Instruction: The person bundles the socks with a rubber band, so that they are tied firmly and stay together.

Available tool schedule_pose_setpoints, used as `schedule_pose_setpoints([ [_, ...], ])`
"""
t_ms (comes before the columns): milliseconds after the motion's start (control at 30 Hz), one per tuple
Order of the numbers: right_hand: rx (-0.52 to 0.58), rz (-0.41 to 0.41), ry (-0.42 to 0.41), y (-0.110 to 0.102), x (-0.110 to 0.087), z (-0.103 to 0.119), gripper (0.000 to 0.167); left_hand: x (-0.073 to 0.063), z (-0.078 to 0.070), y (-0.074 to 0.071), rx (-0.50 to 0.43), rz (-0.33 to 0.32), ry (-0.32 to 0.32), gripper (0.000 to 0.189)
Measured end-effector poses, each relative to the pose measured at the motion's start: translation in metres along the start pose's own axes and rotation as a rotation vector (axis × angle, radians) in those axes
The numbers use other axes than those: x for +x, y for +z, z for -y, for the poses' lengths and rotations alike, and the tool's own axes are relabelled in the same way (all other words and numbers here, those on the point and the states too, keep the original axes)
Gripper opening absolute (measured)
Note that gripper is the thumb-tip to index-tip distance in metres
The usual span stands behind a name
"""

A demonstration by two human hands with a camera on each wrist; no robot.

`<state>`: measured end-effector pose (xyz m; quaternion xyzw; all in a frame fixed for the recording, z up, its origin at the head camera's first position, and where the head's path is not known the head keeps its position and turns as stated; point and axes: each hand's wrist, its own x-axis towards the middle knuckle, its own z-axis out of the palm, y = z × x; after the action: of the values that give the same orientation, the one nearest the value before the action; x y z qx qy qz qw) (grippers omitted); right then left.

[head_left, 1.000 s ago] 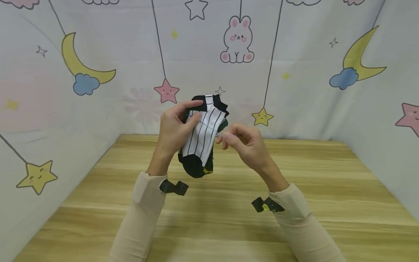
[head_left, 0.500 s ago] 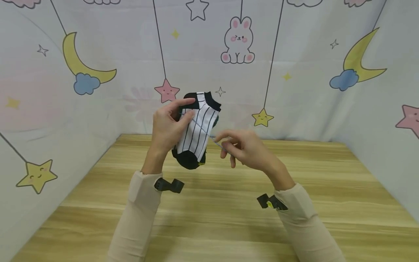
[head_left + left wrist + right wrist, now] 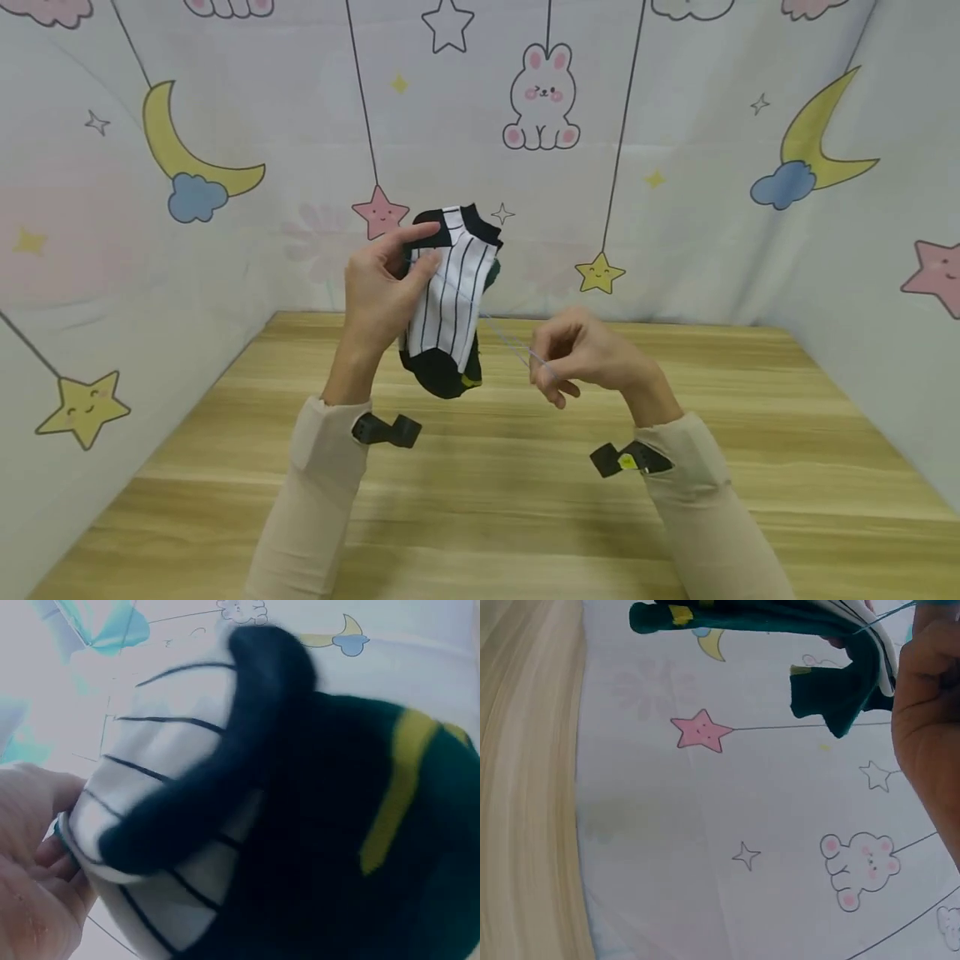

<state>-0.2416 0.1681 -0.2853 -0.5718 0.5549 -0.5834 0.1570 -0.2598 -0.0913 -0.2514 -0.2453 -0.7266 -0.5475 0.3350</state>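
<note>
My left hand (image 3: 382, 287) holds up a stack of ankle socks, thumb in front. The front sock (image 3: 453, 292) is white with black stripes and a black toe, heel and cuff. Behind it is a dark green sock (image 3: 435, 817) with yellow marks, filling the right of the left wrist view. A thin blue elastic band (image 3: 507, 334) crosses the striped sock and stretches out to the right. My right hand (image 3: 588, 354) pinches its far end, apart from the socks. In the right wrist view, the band (image 3: 885, 615) runs between the socks and that hand.
Below both hands lies a wood-grain table (image 3: 480, 492). A white cloth backdrop (image 3: 697, 250) with printed moons, stars and a rabbit rises at the back and both sides. Each sleeve cuff carries a small black wrist camera (image 3: 388, 430).
My right hand has moved right and down, away from the socks, drawing the band out into two long strands. My left hand and the socks have shifted slightly left.
</note>
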Motion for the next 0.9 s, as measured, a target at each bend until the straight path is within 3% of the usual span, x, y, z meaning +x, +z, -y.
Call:
schedule_pose_setpoints([
  [133,0.25,0.086,-0.254,-0.002,0.006,-0.012,0.015,-0.001,-0.001,0.002,-0.051,-0.103,0.005,0.026],
  [233,0.455,0.063,-0.389,0.001,0.012,-0.02,0.021,-0.001,-0.001,0.004,-0.069,-0.187,0.033,0.026],
  [333,0.725,-0.012,-0.468,0.01,0.019,-0.024,0.029,-0.001,-0.002,0.005,-0.089,-0.259,0.056,0.027],
  [400,0.914,-0.111,-0.49,0.02,0.024,-0.024,0.034,0.0,-0.003,0.005,-0.116,-0.3,0.059,0.027],
  [500,1.165,-0.363,-0.476,0.035,0.032,-0.014,0.041,0.001,-0.003,0.006,-0.165,-0.347,0.065,0.026],
  [567,1.259,-0.537,-0.447,0.045,0.036,-0.007,0.04,0.001,-0.002,0.007,-0.188,-0.365,0.081,0.026],
  [633,1.303,-0.688,-0.412,0.052,0.039,0.001,0.04,0.001,0.0,0.007,-0.199,-0.361,0.119,0.026],
  [767,1.297,-0.901,-0.373,0.062,0.045,0.012,0.048,0.0,0.001,0.009,-0.228,-0.294,0.189,0.026],
  [900,1.231,-1.035,-0.35,0.064,0.049,0.02,0.064,-0.002,0.001,0.014,-0.235,-0.232,0.257,0.026],
])
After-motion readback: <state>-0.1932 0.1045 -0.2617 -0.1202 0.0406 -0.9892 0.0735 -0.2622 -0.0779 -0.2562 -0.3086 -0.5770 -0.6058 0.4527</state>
